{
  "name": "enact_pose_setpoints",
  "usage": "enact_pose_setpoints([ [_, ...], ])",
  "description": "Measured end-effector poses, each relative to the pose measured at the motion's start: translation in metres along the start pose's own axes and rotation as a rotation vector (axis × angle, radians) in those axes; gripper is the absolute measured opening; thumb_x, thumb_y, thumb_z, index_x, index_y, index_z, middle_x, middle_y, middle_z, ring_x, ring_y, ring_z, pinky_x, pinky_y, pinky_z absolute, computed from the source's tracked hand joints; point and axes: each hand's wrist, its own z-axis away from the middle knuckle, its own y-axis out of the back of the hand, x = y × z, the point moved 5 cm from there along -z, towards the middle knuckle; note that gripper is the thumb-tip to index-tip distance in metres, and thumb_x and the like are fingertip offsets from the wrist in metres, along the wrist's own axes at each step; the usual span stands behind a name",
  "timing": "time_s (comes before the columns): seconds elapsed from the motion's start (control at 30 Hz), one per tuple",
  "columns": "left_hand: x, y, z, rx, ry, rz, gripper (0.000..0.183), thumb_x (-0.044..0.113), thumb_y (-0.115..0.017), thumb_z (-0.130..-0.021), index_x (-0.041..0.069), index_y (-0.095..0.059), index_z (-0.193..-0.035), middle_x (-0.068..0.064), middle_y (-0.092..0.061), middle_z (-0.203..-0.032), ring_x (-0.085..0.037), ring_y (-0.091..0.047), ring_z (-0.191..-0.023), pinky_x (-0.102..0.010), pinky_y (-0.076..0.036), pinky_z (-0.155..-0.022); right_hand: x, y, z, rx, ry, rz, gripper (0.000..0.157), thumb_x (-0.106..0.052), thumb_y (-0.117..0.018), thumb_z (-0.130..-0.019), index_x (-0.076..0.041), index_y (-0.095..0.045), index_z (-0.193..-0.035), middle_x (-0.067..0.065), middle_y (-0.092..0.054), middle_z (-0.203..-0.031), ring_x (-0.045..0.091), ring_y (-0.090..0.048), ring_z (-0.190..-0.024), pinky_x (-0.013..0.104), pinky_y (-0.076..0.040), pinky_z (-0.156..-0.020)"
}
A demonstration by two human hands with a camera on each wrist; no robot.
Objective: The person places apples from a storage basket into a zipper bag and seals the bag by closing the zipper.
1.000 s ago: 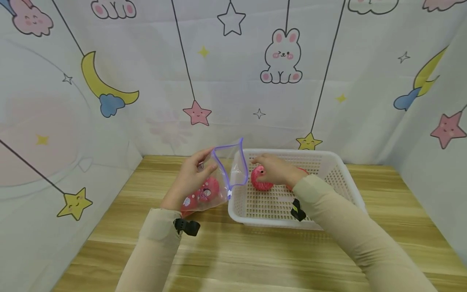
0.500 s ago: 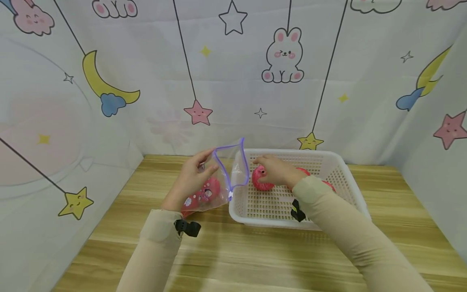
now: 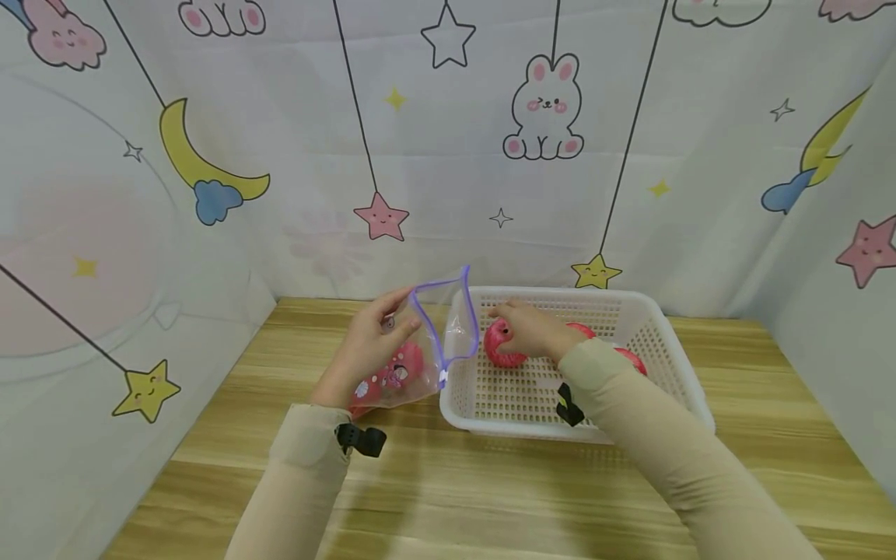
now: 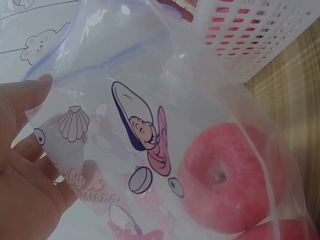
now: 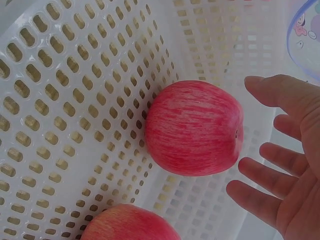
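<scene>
My left hand (image 3: 374,342) holds a clear zip bag (image 4: 75,155) with a purple-edged mouth, thumb on its near side and fingers behind. The bag carries cartoon and shell prints, and its mouth gapes toward the basket. Inside it lie a red apple (image 4: 225,175) and part of another apple (image 4: 287,231). My right hand (image 3: 532,330) is in the white basket (image 3: 458,420), fingers spread beside a red apple (image 5: 195,128). A gap shows between fingertips and apple in the right wrist view. Another apple (image 5: 130,225) lies lower in that view.
Farther right in the basket, an apple (image 3: 631,359) and one more apple (image 3: 582,329) show partly behind my right arm. The wooden table (image 3: 448,498) runs under everything. A printed cloth (image 3: 448,155) hangs behind it and along both sides.
Both hands and the bag stay almost where they were. My right forearm has shifted slightly, so more of the apple at the basket's right shows.
</scene>
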Motion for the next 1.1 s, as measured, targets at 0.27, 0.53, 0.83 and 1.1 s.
enact_pose_setpoints([
  [0.27,0.000,-0.001,0.002,-0.010,-0.006,0.015,0.047,0.020,-0.061,-0.093,0.012,-0.048,-0.138,-0.012,-0.050,-0.140,-0.031,-0.045,-0.132,-0.044,-0.042,-0.106,0.002,-0.005,-0.001,-0.009,-0.023,0.018,0.066,-0.024,-0.072,-0.084,-0.011,-0.042,-0.142,0.019,-0.030,-0.152,0.037,-0.032,-0.138,0.053,-0.035,-0.108],
  [0.53,0.000,-0.002,0.002,-0.012,-0.013,0.023,0.047,0.019,-0.061,-0.093,0.012,-0.049,-0.137,-0.011,-0.049,-0.141,-0.031,-0.043,-0.133,-0.045,-0.041,-0.106,0.005,-0.008,-0.004,-0.007,-0.046,0.058,0.067,-0.026,-0.072,-0.083,-0.012,-0.043,-0.142,0.019,-0.032,-0.151,0.037,-0.036,-0.136,0.055,-0.037,-0.106],
  [0.83,-0.001,-0.002,0.002,-0.018,-0.007,0.030,0.047,0.020,-0.061,-0.093,0.013,-0.049,-0.137,-0.010,-0.050,-0.140,-0.031,-0.045,-0.131,-0.046,-0.041,-0.106,0.005,-0.010,-0.004,-0.049,-0.103,0.054,0.070,-0.025,-0.072,-0.083,-0.013,-0.040,-0.144,0.018,-0.032,-0.150,0.037,-0.041,-0.132,0.054,-0.040,-0.104],
  [1.1,-0.002,-0.003,0.002,-0.021,-0.001,0.032,0.046,0.020,-0.062,-0.092,0.013,-0.050,-0.137,-0.010,-0.051,-0.139,-0.030,-0.046,-0.130,-0.046,-0.040,-0.107,0.011,-0.017,-0.007,-0.056,-0.143,0.047,0.071,-0.025,-0.072,-0.083,-0.015,-0.039,-0.145,0.018,-0.028,-0.153,0.037,-0.034,-0.137,0.056,-0.036,-0.107],
])
